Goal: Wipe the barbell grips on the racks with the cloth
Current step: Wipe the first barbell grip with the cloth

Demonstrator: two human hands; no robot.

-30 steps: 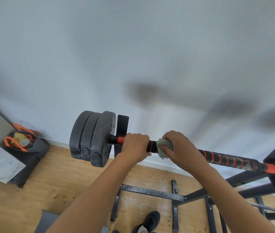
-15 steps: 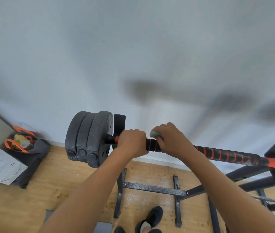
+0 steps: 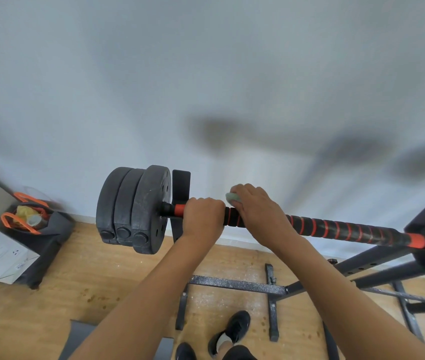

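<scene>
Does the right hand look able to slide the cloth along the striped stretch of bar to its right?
Probably yes: the right hand, holding the cloth, rests on the bar, and the striped stretch beside it lies bare up to the far end.

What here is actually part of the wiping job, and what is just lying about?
In the job: cloth, pressed on the bar by the right hand; left hand gripping the bar; rack carrying it.

Lying about: dark bag with orange handles, white package, grey mat, all on the floor.
</scene>
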